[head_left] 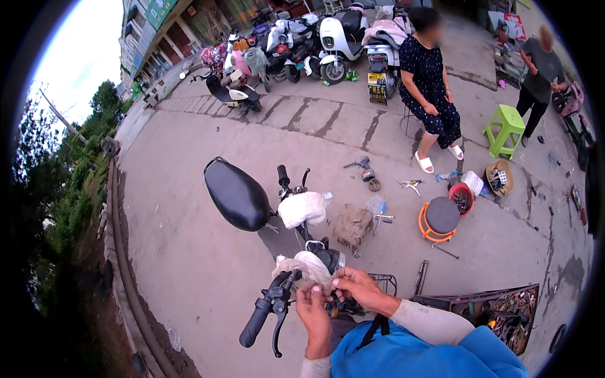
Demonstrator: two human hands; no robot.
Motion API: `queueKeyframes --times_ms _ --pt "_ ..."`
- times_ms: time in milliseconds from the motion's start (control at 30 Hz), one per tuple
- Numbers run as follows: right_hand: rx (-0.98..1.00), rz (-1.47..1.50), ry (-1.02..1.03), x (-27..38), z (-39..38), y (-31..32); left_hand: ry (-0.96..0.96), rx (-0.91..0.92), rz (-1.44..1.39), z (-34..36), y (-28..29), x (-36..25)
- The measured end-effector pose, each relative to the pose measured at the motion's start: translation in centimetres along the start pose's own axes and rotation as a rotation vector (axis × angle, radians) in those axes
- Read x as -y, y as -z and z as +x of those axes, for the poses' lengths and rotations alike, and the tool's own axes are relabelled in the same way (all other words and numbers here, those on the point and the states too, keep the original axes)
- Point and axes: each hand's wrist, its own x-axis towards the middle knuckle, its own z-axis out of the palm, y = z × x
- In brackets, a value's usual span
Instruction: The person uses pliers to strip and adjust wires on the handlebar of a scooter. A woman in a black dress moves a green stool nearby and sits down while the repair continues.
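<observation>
pinched together: left hand (314, 313) and right hand (362, 288) (anything within unclear), by the white cloth (311, 263)

A green stool (509, 117) stands between a seated person (435, 110) in a dark patterned outfit (423, 66) and white slippers (424, 162) and a standing person (542, 72) in a grey shirt (547, 63). Parked scooters (334, 36) line up near shopfronts (179, 39). Trees (106, 97) and a leaning pole (63, 116) rise at the left.

Pale sleeves (435, 322), blue garment (394, 353).
</observation>
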Motion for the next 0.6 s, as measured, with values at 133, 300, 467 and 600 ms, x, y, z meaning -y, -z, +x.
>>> queueKeyframes --times_ms 133,300,467,600 --pt "-0.059 0.064 0.031 0.6 0.2 -0.3 0.066 0.034 -0.148 0.4 -0.3 0.3" --pt "-0.068 0.014 0.077 0.7 0.3 0.1 0.187 0.01 -0.285 1.8 -1.2 -0.1" --pt "-0.104 -0.037 0.112 0.4 1.0 -0.2 0.348 -0.05 -0.449 3.0 -1.9 -1.2" --pt "-0.091 -0.061 0.15 0.3 1.8 -0.4 0.39 0.0 -0.421 4.4 -1.4 -0.4"
